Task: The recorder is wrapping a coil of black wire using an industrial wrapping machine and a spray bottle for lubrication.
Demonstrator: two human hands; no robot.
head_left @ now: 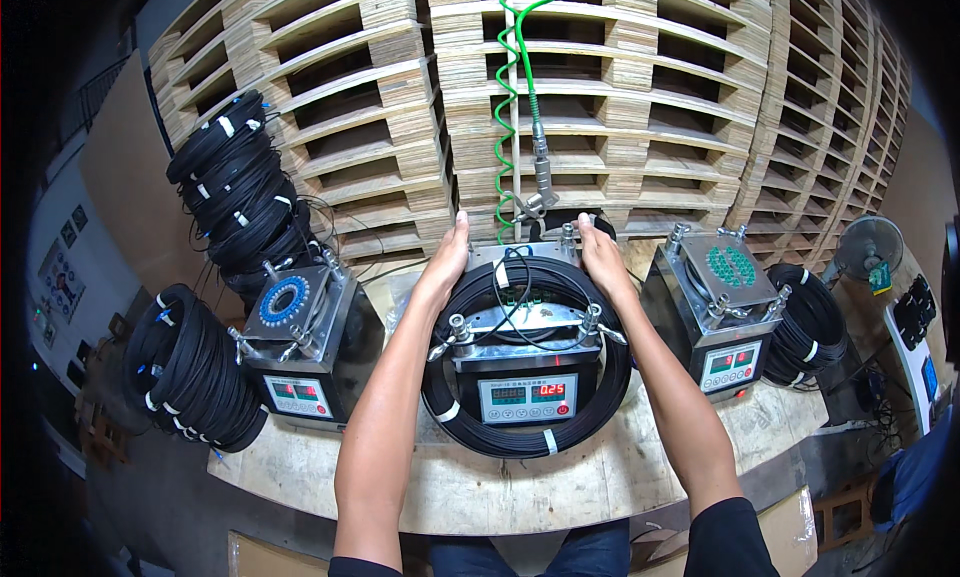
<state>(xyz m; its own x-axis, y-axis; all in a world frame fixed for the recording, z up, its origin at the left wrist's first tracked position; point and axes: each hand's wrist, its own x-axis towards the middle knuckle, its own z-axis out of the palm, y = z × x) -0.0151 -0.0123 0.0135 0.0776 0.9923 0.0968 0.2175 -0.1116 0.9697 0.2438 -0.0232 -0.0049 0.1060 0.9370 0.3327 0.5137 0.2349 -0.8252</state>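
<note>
A large coil of black cable (465, 432) rings the middle machine (525, 362), bound with white ties. A loose cable end loops across its middle. My left hand (448, 265) is beside the coil's far left side, fingers stretched away from me. Opposite it, my right hand (603, 260) lies along the far right side, its fingers also straight. Both hands are at the coil's outer edge; whether the palms press on it I cannot tell. The machine has a metal top plate with clamp posts and a front panel with a lit red display.
Similar machines stand left (300, 337) and right (720, 322) on the wooden table (470, 497). Black cable coils are stacked at left (240, 197) and lie at right (805, 327). A green spiral air hose (530, 67) hangs before wooden pallets (600, 37). A fan (868, 249) stands far right.
</note>
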